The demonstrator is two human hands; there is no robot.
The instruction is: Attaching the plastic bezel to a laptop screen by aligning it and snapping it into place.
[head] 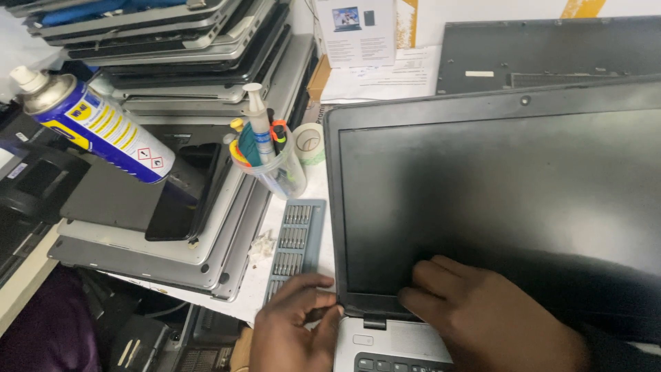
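Left hand, fingers curled, pinching the lower left corner of the laptop screen frame; right hand flat on its bottom edge, holding nothing. Beyond the fingers, grey ridged bit case, clear plastic cup, blue-and-yellow spray can, white paper sheets.

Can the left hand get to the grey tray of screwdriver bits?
Probably yes. The left hand pinches the laptop screen corner right beside the bit tray, with nothing between them.

Left of the open black laptop's screen, only a narrow white strip stays passable, hemmed by a grey screwdriver-bit tray, clear plastic tool cup and stacked grey laptops.
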